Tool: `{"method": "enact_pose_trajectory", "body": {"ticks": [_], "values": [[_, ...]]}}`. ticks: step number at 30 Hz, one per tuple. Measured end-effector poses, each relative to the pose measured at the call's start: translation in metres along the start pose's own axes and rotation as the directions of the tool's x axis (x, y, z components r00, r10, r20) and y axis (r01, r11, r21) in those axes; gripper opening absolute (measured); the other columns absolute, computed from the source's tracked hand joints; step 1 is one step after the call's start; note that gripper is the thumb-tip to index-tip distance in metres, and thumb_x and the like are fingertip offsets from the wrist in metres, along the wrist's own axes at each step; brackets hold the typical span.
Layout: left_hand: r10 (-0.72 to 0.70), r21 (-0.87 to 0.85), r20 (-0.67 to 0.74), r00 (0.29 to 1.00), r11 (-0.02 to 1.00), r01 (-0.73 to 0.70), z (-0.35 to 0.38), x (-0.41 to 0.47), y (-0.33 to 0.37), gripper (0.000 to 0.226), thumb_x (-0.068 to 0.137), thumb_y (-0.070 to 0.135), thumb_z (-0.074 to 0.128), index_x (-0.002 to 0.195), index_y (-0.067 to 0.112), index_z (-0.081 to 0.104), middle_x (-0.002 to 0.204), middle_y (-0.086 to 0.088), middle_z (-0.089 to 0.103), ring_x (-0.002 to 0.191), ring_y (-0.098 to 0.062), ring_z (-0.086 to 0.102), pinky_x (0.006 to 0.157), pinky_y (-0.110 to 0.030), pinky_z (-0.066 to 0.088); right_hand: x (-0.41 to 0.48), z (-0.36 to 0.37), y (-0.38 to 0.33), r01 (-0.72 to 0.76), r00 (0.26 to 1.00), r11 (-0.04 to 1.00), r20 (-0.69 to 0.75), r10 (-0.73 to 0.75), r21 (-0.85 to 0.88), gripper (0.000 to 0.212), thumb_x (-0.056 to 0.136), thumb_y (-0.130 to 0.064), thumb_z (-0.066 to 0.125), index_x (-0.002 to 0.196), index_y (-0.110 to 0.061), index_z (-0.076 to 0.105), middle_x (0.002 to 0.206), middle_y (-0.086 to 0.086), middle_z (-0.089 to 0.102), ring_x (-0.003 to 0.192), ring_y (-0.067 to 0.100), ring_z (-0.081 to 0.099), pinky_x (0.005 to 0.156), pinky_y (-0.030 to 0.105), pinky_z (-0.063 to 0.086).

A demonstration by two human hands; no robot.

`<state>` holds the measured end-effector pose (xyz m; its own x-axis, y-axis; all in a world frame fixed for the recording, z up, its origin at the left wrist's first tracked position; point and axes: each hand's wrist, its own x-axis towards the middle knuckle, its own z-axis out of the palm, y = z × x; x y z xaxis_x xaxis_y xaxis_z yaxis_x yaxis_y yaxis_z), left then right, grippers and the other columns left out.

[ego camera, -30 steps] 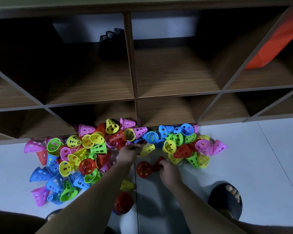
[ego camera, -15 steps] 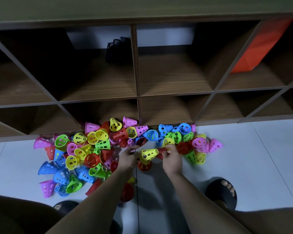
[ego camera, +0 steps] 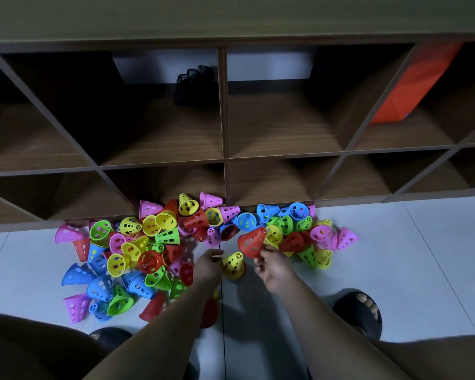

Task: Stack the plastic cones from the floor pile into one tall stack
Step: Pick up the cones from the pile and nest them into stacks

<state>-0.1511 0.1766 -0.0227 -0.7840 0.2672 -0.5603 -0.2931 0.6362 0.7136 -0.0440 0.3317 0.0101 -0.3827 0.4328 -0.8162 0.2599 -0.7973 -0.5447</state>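
The right hand (ego camera: pixel 272 267) pinches a red cone (ego camera: pixel 251 242) at its rim. The left hand (ego camera: pixel 209 263) grips a yellow cone (ego camera: pixel 232 266) beside the pile (ego camera: pixel 148 242) at the floor's (ego camera: pixel 409 270) shelf edge. The cones look light, stiff and perforated, so the rims are the place to hold.

A home playroom, likely — cubby shelf (ego camera: pixel 225 160); toy cones (ego camera: pixel 159 242) on tiled floor (ego camera: pixel 422 256).

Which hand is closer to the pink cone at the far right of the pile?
Right. The right hand sits left of the pink cone, toward the person; the left hand is much farther left.
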Motion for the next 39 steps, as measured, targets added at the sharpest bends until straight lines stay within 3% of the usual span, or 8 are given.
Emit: {"method": "enact_pose_trajectory", "body": {"ticks": [3,6,14,19,25,29,33,39], "values": [[0.000,0.044,-0.010,1.000,0.999,0.000,0.001,0.000,-0.004,0.035,0.099,0.002,0.053,0.118,0.024,0.072,0.108,-0.003,0.074,0.072,-0.019,0.070,0.053,-0.028,0.053,0.005,0.002,0.015,0.057,0.998,0.970,0.022,-0.053,-0.235,0.021,0.104,-0.005,0.054,0.113,-0.013,0.071,0.082,0.009,0.072,0.056,0.013,0.058,0.049,0.026,0.039],[-0.046,0.027,-0.003,0.999,0.999,0.046,0.003,0.007,-0.011,0.032,0.095,0.004,0.059,0.118,0.022,0.072,0.106,-0.005,0.076,0.084,-0.023,0.074,0.070,-0.038,0.063,0.011,0.000,0.028,0.148,0.988,0.890,0.022,-0.154,-0.432,0.015,0.104,-0.010,0.058,0.110,-0.015,0.070,0.088,0.007,0.075,0.056,0.012,0.062,0.045,0.024,0.040],[-0.070,-0.040,0.034,0.997,0.997,0.072,-0.003,0.016,-0.005,0.023,0.096,0.010,0.063,0.110,0.025,0.075,0.097,-0.005,0.078,0.075,-0.021,0.068,0.065,-0.034,0.052,0.026,-0.006,0.039,0.171,0.983,0.798,0.051,-0.174,-0.577,0.009,0.098,-0.009,0.063,0.097,-0.016,0.069,0.095,0.009,0.077,0.066,0.015,0.072,0.049,0.026,0.049],[-0.032,-0.083,0.039,0.999,0.996,0.035,0.003,0.029,0.017,0.014,0.098,0.016,0.068,0.107,0.021,0.077,0.096,-0.005,0.078,0.087,-0.024,0.073,0.068,-0.031,0.054,0.039,-0.026,0.014,0.203,0.963,0.754,-0.013,-0.270,-0.624,0.014,0.094,-0.014,0.064,0.091,-0.024,0.073,0.088,0.003,0.076,0.071,0.020,0.071,0.061,0.037,0.056],[0.027,-0.086,0.091,0.995,0.996,-0.019,0.023,0.039,0.050,0.012,0.100,0.017,0.065,0.102,0.024,0.074,0.098,-0.004,0.074,0.092,-0.021,0.069,0.073,-0.032,0.052,0.062,-0.070,-0.035,0.227,0.858,0.471,-0.054,-0.511,-0.853,0.014,0.096,-0.018,0.062,0.098,-0.028,0.072,0.105,-0.002,0.071,0.092,0.022,0.064,0.071,0.027,0.045],[0.059,-0.103,0.131,0.990,0.994,-0.046,0.042,0.052,0.064,0.021,0.100,0.012,0.061,0.112,0.022,0.075,0.106,0.001,0.072,0.098,-0.017,0.064,0.082,-0.032,0.049,0.077,-0.097,-0.048,0.234,0.823,0.455,-0.074,-0.563,-0.859,0.019,0.094,-0.018,0.062,0.104,-0.032,0.068,0.116,0.003,0.067,0.096,0.029,0.069,0.080,0.030,0.052],[0.079,-0.050,0.145,0.986,0.996,-0.072,0.068,0.066,0.084,0.027,0.102,0.006,0.058,0.119,0.023,0.070,0.103,0.001,0.069,0.082,-0.017,0.058,0.075,-0.030,0.046,0.091,-0.114,-0.046,0.246,0.853,0.477,-0.045,-0.520,-0.844,0.019,0.093,-0.015,0.065,0.106,-0.026,0.074,0.122,0.004,0.061,0.103,0.027,0.063,0.080,0.032,0.050],[0.058,0.085,0.201,0.978,0.993,-0.076,0.097,0.092,0.111,0.038,0.104,0.009,0.057,0.138,0.024,0.063,0.120,-0.011,0.064,0.088,-0.020,0.055,0.075,-0.029,0.045,0.108,-0.122,-0.033,0.306,0.859,0.516,-0.002,-0.512,-0.800,0.017,0.097,-0.021,0.063,0.087,-0.034,0.069,0.096,-0.009,0.071,0.092,0.019,0.067,0.074,0.033,0.050]]}}
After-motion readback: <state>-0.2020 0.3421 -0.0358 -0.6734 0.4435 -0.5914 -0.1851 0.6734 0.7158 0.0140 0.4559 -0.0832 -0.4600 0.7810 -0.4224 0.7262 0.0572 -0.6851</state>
